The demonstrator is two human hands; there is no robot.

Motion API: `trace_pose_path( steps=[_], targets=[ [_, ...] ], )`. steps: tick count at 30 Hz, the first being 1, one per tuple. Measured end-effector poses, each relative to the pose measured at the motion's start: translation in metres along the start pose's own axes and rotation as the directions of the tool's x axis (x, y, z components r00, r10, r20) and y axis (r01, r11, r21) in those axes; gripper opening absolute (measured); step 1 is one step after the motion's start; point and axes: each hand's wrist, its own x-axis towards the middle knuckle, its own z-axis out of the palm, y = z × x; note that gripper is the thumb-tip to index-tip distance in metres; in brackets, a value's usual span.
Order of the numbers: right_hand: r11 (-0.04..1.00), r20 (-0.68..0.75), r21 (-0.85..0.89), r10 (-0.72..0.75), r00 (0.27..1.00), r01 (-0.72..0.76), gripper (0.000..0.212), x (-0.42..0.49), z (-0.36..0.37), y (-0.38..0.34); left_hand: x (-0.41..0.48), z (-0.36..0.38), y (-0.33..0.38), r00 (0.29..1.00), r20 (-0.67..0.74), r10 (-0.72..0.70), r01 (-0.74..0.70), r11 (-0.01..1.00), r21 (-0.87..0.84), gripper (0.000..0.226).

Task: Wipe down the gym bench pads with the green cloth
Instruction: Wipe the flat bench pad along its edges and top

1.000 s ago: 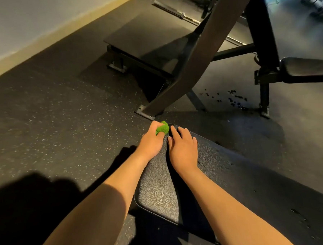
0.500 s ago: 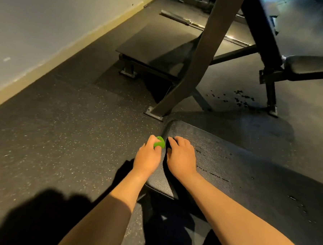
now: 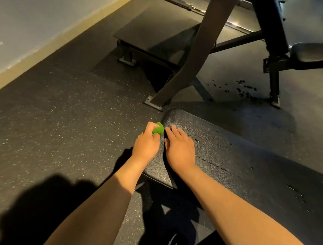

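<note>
Both hands have slid back from the pad's far end since a second ago, so more bare vinyl shows ahead of the fingers. Now the left hand (image 3: 146, 142) grips the balled green cloth (image 3: 159, 128) right at the bench pad (image 3: 230, 154) left edge, and the right hand (image 3: 180, 147) lies flat beside it. Droplets (image 3: 197, 140), water I think, dot the pad. Open rubber floor (image 3: 63, 126) on the left, and a rack upright (image 3: 196, 55) just past the end.
</note>
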Motion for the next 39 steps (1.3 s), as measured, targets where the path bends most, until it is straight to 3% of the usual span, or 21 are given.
trace_pose_path(
  steps=[8, 17, 27, 33, 39],
  targets=[
    [0.998, 0.095, 0.058, -0.013, 0.995, 0.008, 0.048, -0.012, -0.012, -0.003, -0.045, -0.008, -0.010, 0.998, -0.027, -0.050, 0.051, 0.998, 0.044, 0.013],
    [0.993, 0.022, 0.058, -0.103, 0.994, 0.101, 0.042, -0.069, -0.011, -0.005, -0.105, 0.004, -0.019, 0.989, -0.120, -0.089, 0.095, 0.995, 0.043, 0.022],
    [0.982, 0.046, 0.158, -0.117, 0.992, 0.108, 0.045, -0.102, -0.010, 0.005, -0.127, 0.019, -0.031, 0.985, -0.166, 0.052, -0.064, 0.996, -0.066, 0.033],
    [0.979, 0.041, 0.187, -0.089, 0.995, 0.080, 0.045, -0.104, -0.008, 0.001, -0.114, 0.012, -0.026, 0.953, -0.211, -0.217, 0.111, 0.899, -0.424, 0.030],
    [0.968, 0.031, 0.214, -0.138, 0.990, 0.129, 0.045, -0.113, -0.008, 0.007, -0.132, 0.026, -0.015, 0.945, -0.193, -0.266, 0.170, 0.899, -0.404, 0.021]
  ],
)
